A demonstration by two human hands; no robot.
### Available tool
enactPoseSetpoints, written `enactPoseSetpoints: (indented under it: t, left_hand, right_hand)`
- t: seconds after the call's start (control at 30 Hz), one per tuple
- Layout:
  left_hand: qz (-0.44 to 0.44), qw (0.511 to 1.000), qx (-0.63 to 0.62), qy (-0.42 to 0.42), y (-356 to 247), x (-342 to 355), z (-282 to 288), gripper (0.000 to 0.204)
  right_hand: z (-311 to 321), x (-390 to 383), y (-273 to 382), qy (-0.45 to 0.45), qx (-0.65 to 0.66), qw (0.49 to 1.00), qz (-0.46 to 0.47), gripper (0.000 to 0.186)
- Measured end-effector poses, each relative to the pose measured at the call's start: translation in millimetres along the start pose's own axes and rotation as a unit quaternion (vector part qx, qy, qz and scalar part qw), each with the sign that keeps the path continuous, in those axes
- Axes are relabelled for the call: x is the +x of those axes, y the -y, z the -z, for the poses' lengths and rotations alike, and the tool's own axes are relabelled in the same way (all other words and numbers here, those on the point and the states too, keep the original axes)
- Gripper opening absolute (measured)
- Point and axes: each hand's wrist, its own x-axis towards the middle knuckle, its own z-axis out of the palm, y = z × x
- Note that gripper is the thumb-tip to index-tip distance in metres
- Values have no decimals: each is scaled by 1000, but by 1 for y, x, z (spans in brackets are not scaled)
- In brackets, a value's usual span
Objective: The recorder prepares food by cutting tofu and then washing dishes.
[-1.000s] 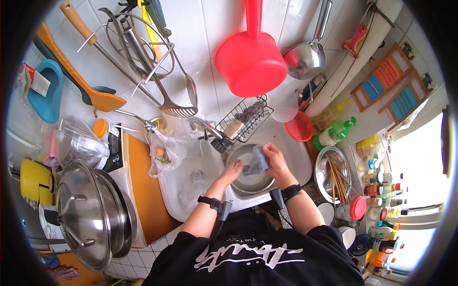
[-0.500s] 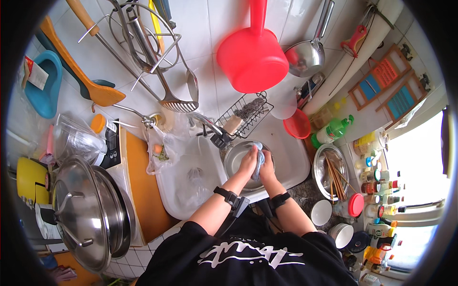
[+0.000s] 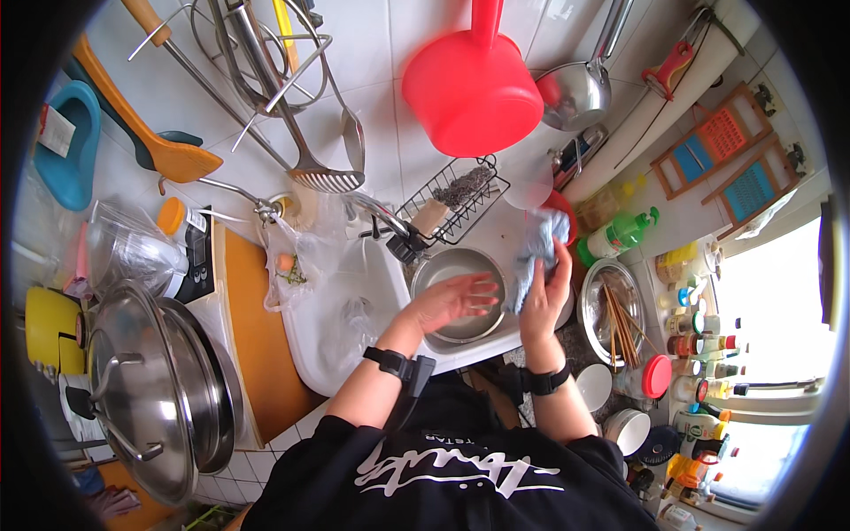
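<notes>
My right hand holds a crumpled, wet-looking blue-grey cloth, raised over the right side of the sink. The cloth hangs partly opened out, its top end near a red plastic bowl. Fingers spread and nothing in it, my left hand hovers above a round metal basin. The basin sits in the right bowl of the white double sink, and my left hand hides part of it. Behind it the faucet reaches toward the basin.
A wire rack with a scouring pad stands behind the basin. A plastic bag hangs at the left bowl. Further right are a metal tray of chopsticks, a green bottle and white bowls. A red dipper hangs overhead.
My hands have come apart from around the balled cloth. The right one has carried it up and right, where it hangs looser; the left has let go and opened over the basin.
</notes>
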Motion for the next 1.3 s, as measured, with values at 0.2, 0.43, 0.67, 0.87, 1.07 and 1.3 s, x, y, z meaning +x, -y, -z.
enactPoseSetpoints:
  t: [0.2, 0.43, 0.67, 0.87, 1.07, 1.3]
  left_hand:
    - [-103, 932, 39, -346, -8, -61, 102, 38]
    - [-160, 856, -50, -489, 5, -146, 148, 26]
    - [-205, 778, -91, -587, 39, -226, 165, 26]
    - [-225, 721, -117, -645, 77, -284, 186, 30]
    - [-240, 717, -164, -634, 94, -282, 198, 30]
    - [-223, 732, -163, -622, 84, -269, 204, 28]
  right_hand:
    - [-28, 91, 21, 230, -98, 947, 202, 41]
    - [24, 5, -239, 274, -233, 863, -355, 29]
    - [89, -115, -401, 350, -245, 748, -507, 32]
    - [69, -103, -412, 409, -150, 781, -446, 36]
    - [21, -24, -324, 303, -158, 777, -528, 28]
    - [-13, 45, -300, 448, -419, 719, -327, 34]
